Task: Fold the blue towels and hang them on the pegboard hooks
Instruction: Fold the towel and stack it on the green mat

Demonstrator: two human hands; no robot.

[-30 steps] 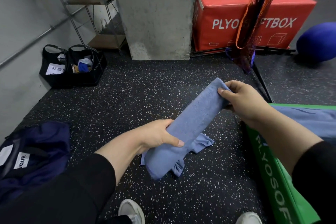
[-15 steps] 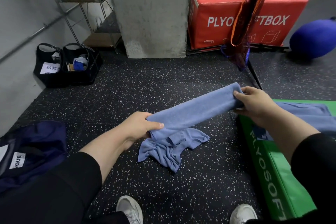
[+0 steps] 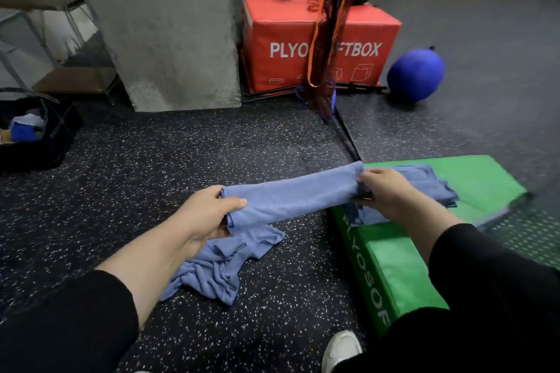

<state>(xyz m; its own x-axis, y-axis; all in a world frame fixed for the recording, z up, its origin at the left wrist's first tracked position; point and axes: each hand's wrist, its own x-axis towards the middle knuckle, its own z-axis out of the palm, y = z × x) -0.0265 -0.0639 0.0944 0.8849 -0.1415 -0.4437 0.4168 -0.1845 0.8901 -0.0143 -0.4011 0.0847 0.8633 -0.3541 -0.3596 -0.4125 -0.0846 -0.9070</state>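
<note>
A folded blue towel point(image 3: 297, 194) is stretched almost level between my two hands, above the floor. My left hand point(image 3: 209, 212) grips its left end with the thumb on top. My right hand point(image 3: 391, 191) pinches its right end over the edge of the green soft box point(image 3: 403, 266). A crumpled blue towel point(image 3: 218, 263) lies on the speckled floor under my left wrist. More blue towel point(image 3: 436, 188) lies on top of the green box behind my right hand. No pegboard is in view.
A concrete pillar point(image 3: 163, 24) stands ahead, with a red soft box point(image 3: 321, 39) to its right and a dark net point(image 3: 327, 24) hanging in front of it. A blue ball point(image 3: 415, 74) lies on the floor. A black basket point(image 3: 33, 133) sits far left.
The towel has swung from steeply slanted to nearly level. My left hand has risen and my right hand has dropped toward the green box. The view has tilted up.
</note>
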